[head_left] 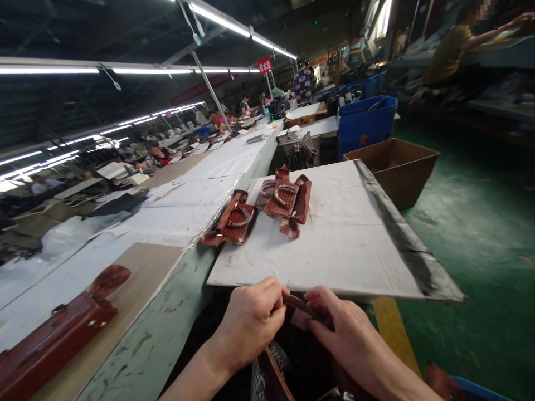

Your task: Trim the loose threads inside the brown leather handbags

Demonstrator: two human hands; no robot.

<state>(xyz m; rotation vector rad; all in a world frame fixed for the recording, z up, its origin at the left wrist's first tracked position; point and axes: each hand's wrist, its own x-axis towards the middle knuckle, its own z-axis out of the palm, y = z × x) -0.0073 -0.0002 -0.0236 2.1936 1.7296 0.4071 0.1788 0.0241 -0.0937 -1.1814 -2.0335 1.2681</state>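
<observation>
My left hand [251, 320] and my right hand [343, 328] meet just below the near edge of a white work board [355, 234]. Both are closed in a pinch on a thin brown leather strap [298, 303] that runs between them. More brown leather hangs below my hands over my lap. On the board lie two piles of brown textured leather pieces with buckle-shaped cutouts, one pile [232, 223] at its left edge and one pile [288, 203] further back.
A long conveyor bench [175, 312] runs along my left, with a brown leather bag part [54, 334] on it. A cardboard box [397, 167] and blue crates [365, 122] stand behind the board. Other people work further away. Green floor lies on the right.
</observation>
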